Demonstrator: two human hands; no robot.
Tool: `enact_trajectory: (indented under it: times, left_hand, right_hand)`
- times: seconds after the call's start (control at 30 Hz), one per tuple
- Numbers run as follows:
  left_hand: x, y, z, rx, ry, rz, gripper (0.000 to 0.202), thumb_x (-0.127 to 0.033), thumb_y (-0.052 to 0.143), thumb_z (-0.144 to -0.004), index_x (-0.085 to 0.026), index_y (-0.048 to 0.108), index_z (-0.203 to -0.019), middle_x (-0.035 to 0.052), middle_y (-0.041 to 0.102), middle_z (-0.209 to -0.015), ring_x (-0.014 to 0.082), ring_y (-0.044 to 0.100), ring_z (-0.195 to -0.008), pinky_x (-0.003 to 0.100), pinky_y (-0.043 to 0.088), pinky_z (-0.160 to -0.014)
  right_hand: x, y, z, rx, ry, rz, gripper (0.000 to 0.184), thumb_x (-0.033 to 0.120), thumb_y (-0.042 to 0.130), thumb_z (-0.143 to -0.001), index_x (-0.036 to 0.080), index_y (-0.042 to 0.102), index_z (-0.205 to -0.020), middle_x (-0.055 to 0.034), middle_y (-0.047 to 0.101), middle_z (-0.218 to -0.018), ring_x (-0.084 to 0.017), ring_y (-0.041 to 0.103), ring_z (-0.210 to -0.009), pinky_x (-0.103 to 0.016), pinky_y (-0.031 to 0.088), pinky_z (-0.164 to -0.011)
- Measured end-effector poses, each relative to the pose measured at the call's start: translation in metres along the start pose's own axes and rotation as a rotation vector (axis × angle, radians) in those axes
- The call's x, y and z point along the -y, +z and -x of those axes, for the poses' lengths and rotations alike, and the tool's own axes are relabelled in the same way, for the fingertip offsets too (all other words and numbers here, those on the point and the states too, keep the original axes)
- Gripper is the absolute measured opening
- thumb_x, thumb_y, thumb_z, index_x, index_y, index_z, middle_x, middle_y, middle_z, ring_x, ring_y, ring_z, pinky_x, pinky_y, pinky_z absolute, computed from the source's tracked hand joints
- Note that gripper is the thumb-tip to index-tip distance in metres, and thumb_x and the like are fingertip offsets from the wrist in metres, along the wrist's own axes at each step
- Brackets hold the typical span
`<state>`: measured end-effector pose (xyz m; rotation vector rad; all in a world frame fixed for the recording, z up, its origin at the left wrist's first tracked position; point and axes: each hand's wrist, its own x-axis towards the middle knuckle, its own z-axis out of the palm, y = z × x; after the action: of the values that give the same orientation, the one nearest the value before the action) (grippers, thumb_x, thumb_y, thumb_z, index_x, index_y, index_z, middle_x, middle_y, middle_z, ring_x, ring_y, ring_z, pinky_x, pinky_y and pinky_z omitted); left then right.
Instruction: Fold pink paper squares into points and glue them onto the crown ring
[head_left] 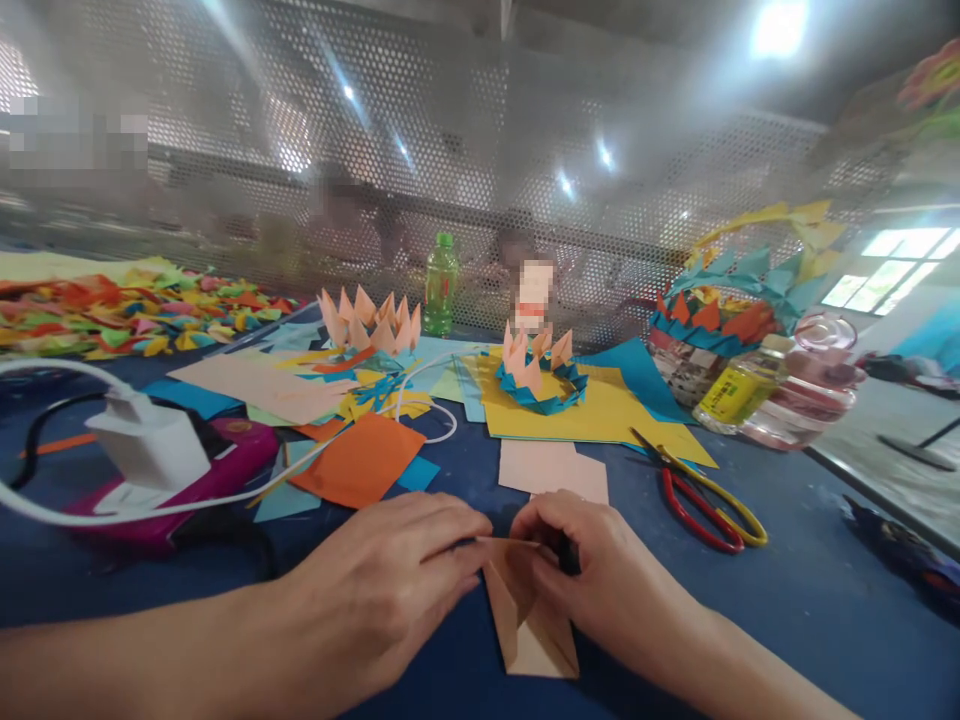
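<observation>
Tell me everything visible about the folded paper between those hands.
The folded paper is plain peach, with slanting creases and flaps. Its near edge is straight and lighter; the far part is shaded. It stretches away over the blue table, perhaps resting on it. The left hand holds its far left corner, the right hand its far right.

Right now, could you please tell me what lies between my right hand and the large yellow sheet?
In the head view, pale pink paper lies on the table between your right hand and the large yellow sheet.
</observation>
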<state>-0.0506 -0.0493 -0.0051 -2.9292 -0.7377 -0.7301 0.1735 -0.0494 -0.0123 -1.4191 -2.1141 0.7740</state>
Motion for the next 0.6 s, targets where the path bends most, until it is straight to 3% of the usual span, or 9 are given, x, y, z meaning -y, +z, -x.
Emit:
enact_trajectory:
  times: [0.1, 0.2, 0.27, 0.37, 0.47, 0.6]
  left_hand:
    - [-0.002, 0.001, 0.000, -0.047, -0.071, 0.021, 0.025, -0.020, 0.037, -0.096, -0.018, 0.063, -0.098, 0.0069, 0.069, -0.100, 0.0188, 0.063, -0.090, 0.027, 0.049, -0.079]
    - [-0.006, 0.000, 0.000, -0.032, -0.154, 0.093, 0.014, -0.032, 0.052, -0.093, -0.022, 0.058, -0.100, 0.0032, 0.068, -0.098, 0.0188, 0.063, -0.090, 0.028, 0.048, -0.081]
    - [-0.009, -0.001, 0.000, 0.025, -0.155, 0.157, 0.026, -0.043, 0.060, -0.087, -0.023, 0.056, -0.101, 0.0029, 0.067, -0.101, 0.0202, 0.062, -0.095, 0.029, 0.047, -0.085]
    - [-0.010, 0.001, -0.001, 0.065, -0.149, 0.226, 0.046, -0.053, 0.067, -0.079, -0.024, 0.051, -0.111, 0.0042, 0.064, -0.113, 0.0228, 0.059, -0.103, 0.033, 0.045, -0.090]
    - [-0.007, 0.005, -0.002, 0.030, -0.235, 0.273, 0.038, -0.038, 0.066, -0.082, -0.026, 0.048, -0.113, 0.0022, 0.061, -0.113, 0.0209, 0.058, -0.102, 0.033, 0.044, -0.089]
    - [-0.001, 0.007, -0.007, -0.030, -0.403, 0.499, 0.015, -0.026, 0.059, -0.086, -0.025, 0.053, -0.099, -0.0004, 0.062, -0.104, 0.0165, 0.058, -0.095, 0.029, 0.045, -0.084]
  right_hand:
    - [0.003, -0.001, 0.002, -0.047, 0.061, -0.099, 0.019, 0.015, 0.051, -0.081, 0.023, 0.057, -0.097, 0.0059, 0.054, -0.065, -0.011, 0.048, -0.059, -0.022, 0.034, -0.055]
    - [0.007, 0.000, 0.005, -0.115, 0.083, -0.210, 0.014, 0.023, 0.048, -0.086, 0.022, 0.056, -0.097, 0.0042, 0.056, -0.069, -0.012, 0.050, -0.063, -0.023, 0.037, -0.057]
    - [0.009, 0.000, 0.006, -0.102, 0.105, -0.284, 0.017, 0.030, 0.046, -0.088, 0.021, 0.059, -0.093, 0.0006, 0.062, -0.079, -0.014, 0.055, -0.070, -0.024, 0.042, -0.061]
    - [0.013, 0.000, 0.009, -0.043, 0.109, -0.380, 0.028, 0.034, 0.044, -0.089, 0.022, 0.064, -0.106, -0.0032, 0.069, -0.096, -0.019, 0.061, -0.085, -0.029, 0.048, -0.073]
    - [0.014, -0.003, 0.011, -0.038, 0.059, -0.465, 0.035, 0.029, 0.043, -0.087, 0.022, 0.066, -0.112, -0.0043, 0.068, -0.115, -0.023, 0.059, -0.109, -0.034, 0.046, -0.091]
    - [0.016, -0.007, 0.010, -0.066, 0.071, -0.586, 0.042, 0.022, 0.043, -0.078, 0.022, 0.069, -0.111, -0.0046, 0.066, -0.120, -0.025, 0.057, -0.114, -0.036, 0.049, -0.090]
